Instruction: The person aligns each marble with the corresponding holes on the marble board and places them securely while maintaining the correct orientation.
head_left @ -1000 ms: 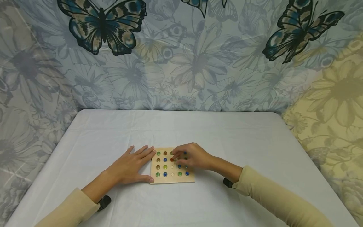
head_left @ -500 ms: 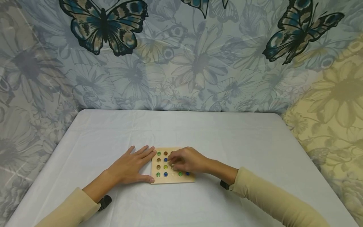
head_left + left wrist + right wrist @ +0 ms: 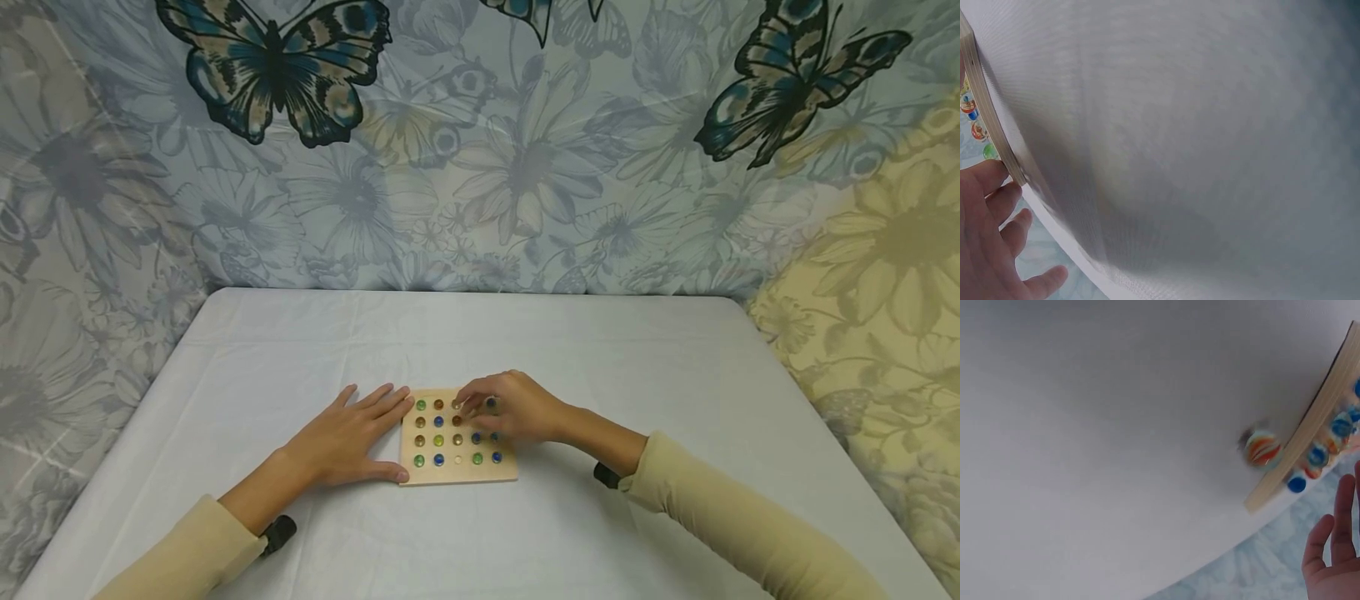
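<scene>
A light wooden board (image 3: 467,477) lies on the white cloth, with rows of glass marbles in its holes. The left hand (image 3: 348,437) is spread flat; its fingertips and thumb rest against the board's left edge. Over the board's upper right part is the right hand (image 3: 521,408), thumb and index finger apart, and no marble shows between them. A clear marble (image 3: 457,439) sits in the third column, above a bare hole. In the right wrist view an orange-striped marble (image 3: 1263,450) lies on the cloth beside the board's edge. The right hand covers several holes.
White cloth (image 3: 300,342) covers the table around the board. Floral fabric with butterflies (image 3: 525,208) hangs behind and at both sides. Each wrist carries a small black camera, such as the left one (image 3: 279,533).
The right hand moved left and down over the third column, left a clear marble in the bare third-row hole, then drew back up and right. The left hand stayed still.
</scene>
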